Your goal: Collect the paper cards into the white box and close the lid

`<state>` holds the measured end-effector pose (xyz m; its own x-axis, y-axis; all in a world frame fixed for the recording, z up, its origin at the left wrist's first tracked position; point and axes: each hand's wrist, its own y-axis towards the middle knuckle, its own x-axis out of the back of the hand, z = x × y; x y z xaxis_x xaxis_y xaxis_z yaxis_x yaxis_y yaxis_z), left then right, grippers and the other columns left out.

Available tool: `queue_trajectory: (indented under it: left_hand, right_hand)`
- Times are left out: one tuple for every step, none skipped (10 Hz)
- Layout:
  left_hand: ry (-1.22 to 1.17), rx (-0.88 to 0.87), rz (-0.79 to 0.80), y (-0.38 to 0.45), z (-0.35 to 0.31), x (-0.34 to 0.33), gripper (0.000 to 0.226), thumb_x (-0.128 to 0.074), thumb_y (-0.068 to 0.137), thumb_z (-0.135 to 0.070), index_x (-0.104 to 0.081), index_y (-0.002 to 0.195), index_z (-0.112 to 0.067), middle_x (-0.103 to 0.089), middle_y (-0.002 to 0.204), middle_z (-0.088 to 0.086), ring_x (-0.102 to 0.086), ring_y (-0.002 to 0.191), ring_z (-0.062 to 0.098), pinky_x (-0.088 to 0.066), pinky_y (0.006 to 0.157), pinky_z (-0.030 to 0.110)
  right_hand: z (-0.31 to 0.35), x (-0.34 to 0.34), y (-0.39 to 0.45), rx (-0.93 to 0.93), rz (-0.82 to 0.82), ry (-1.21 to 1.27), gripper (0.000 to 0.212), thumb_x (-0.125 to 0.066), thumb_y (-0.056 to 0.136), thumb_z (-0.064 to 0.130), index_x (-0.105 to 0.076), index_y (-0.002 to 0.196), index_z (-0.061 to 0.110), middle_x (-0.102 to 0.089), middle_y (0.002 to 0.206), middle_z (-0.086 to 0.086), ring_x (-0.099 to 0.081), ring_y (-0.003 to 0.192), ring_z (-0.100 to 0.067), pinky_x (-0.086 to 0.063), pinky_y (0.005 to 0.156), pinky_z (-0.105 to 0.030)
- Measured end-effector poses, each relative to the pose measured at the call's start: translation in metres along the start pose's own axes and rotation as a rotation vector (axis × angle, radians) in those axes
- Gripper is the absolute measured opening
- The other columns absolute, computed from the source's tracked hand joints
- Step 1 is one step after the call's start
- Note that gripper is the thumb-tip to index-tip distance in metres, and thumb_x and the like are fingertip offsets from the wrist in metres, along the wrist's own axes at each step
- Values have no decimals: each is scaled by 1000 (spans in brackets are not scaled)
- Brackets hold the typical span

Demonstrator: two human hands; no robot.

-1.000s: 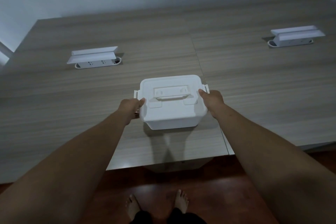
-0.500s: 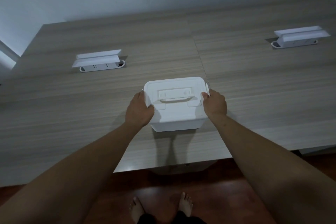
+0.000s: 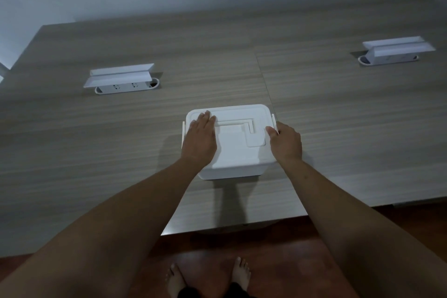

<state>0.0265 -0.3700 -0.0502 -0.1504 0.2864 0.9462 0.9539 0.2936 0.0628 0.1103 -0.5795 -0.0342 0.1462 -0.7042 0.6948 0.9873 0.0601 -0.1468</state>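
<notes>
White box (image 3: 232, 164) is seen standing on the wooden table (image 3: 96, 152), close to its near edge and just left of the seam between the two tabletop panels. Its lid (image 3: 235, 138) is seated on top, with the flat handle folded down into its recess. The left hand (image 3: 200, 136) is laid palm-down on the left part of the lid, fingers stretched out and held together, flat against the surface. The right hand (image 3: 285, 144) is placed at the right side of the box, its fingers curled around the side latch (image 3: 273, 121) and the lid's edge; whether the latch is gripped tightly cannot be told. No paper cards are visible outside the box. Two white pop-up socket units are set into the table well apart from the box, one at the far left (image 3: 121, 78) and one at the far right (image 3: 396, 51). Bare feet (image 3: 208, 278) are seen on the reddish floor below the table edge.
</notes>
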Motion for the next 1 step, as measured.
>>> queue_trajectory:
  left_hand:
    - [-12,-2,-35,2,-1,-1,52,-24,102,-31,-31,150,-11,-24,161,6,-19,150,21,-14,124,39]
  right_hand:
    - [16,11,1,54,-6,18,43,-56,92,37,-56,126,11,-62,128,-9,-56,118,-26,-43,94,-33]
